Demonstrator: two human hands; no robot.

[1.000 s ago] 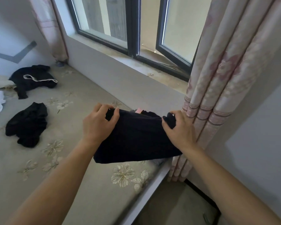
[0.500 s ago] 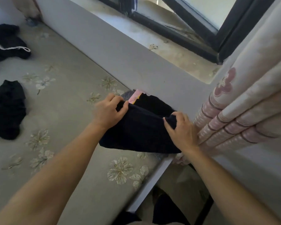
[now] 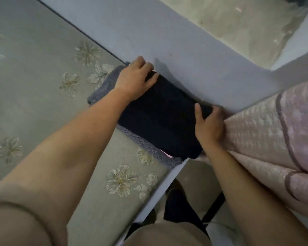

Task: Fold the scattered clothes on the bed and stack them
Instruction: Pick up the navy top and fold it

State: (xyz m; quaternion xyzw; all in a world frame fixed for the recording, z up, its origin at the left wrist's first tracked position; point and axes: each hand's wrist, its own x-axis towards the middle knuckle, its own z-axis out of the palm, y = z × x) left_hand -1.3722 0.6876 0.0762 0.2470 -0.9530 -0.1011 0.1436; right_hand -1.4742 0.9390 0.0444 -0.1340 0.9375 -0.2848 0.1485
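Left hand [image 3: 134, 78] and right hand [image 3: 209, 126] each pinch a far corner of the folded black knit garment [image 3: 160, 119]. It lies on the folded grey-blue knitted piece [image 3: 103, 87] beneath the grip, on the floral bed sheet [image 3: 43, 86]. Stacking step, I judge. Next: let go, flatten, square the edges.

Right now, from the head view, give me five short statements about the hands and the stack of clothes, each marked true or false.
1. The folded black garment lies on a grey knitted garment. True.
2. The left hand hovers clear of the black garment. False: its fingers curl over the garment's far corner.
3. The right hand grips the black garment's edge beside the curtain. True.
4. The stack sits mid-bed. False: it sits at a corner of the bed, against the wall.
5. A pink sliver peeks out under the black garment's near edge. True.
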